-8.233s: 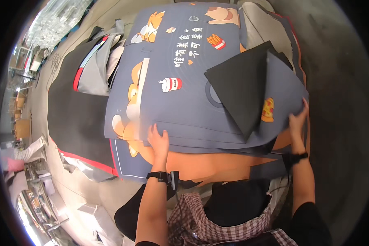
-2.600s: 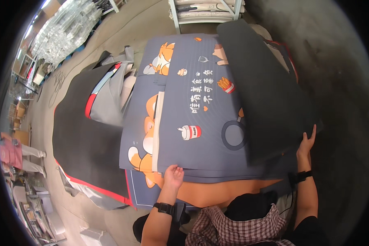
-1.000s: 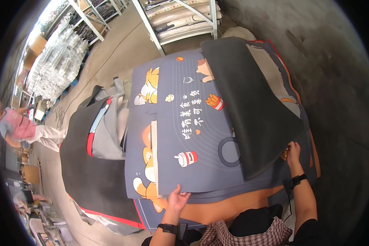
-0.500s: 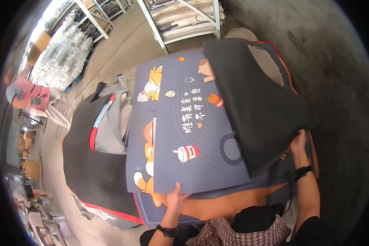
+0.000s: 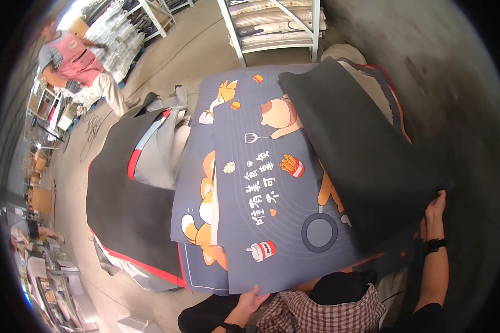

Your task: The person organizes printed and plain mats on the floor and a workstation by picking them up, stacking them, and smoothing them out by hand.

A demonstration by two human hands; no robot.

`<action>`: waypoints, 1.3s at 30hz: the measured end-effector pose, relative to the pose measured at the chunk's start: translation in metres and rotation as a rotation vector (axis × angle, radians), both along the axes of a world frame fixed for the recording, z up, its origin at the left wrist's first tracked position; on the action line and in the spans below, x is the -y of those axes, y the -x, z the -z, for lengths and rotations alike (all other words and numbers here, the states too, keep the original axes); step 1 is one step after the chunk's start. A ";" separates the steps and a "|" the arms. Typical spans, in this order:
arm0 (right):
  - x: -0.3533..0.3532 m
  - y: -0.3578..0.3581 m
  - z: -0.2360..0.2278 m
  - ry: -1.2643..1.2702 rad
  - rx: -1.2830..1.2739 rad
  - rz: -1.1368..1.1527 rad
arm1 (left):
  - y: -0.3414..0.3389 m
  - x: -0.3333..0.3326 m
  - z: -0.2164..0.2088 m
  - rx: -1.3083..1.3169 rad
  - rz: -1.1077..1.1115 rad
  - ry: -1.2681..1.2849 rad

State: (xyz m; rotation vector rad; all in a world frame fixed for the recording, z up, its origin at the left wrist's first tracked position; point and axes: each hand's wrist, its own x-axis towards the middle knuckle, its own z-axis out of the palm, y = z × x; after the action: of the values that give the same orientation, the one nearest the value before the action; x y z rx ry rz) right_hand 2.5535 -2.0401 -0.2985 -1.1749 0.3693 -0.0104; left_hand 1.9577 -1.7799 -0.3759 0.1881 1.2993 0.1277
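A blue-grey printed mat (image 5: 244, 183) with cartoon animals, fries and a drink cup lies over a stack of similar mats. Its right part is folded over, so the black backing (image 5: 361, 150) faces up. At the near edge my left hand (image 5: 251, 301) is closed on the mat, thumb on top and the other fingers partly hidden under it. My right hand (image 5: 436, 205) grips the folded part's outer corner at the right, slightly raised. Beneath the mat's left edge, another printed mat (image 5: 194, 211) with an orange-and-white fox shows.
Left of the stack lies another pile topped by a black mat (image 5: 128, 211) with red edging and crumpled grey sheets (image 5: 158, 161). A metal rack (image 5: 278, 47) of rolled material stands beyond. At the far left a person in a pink apron (image 5: 78, 58) walks near clear-wrapped goods (image 5: 114, 41).
Both hands have drawn the mat nearer to me, and its near edge now covers more of the orange area below. My right hand has shifted outward. The person in the apron has moved farther away.
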 end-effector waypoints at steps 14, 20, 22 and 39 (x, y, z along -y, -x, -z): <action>-0.028 0.043 0.004 -0.068 -0.192 -0.052 | 0.000 -0.004 0.002 0.105 -0.061 0.147; 0.025 0.073 -0.032 -0.337 -0.024 0.207 | 0.003 -0.005 0.004 0.128 -0.088 0.161; 0.054 0.074 -0.034 -0.284 -0.010 0.257 | 0.003 -0.005 0.007 0.059 -0.085 0.164; 0.148 -0.003 -0.042 0.039 -0.272 -0.195 | -0.038 -0.023 -0.031 -0.022 0.008 -0.344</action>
State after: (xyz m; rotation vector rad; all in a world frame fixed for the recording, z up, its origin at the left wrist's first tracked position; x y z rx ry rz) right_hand 2.5565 -2.1877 -0.2562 -1.2500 0.4932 0.3160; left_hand 1.9957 -1.7570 -0.3450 0.4887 1.2915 0.3440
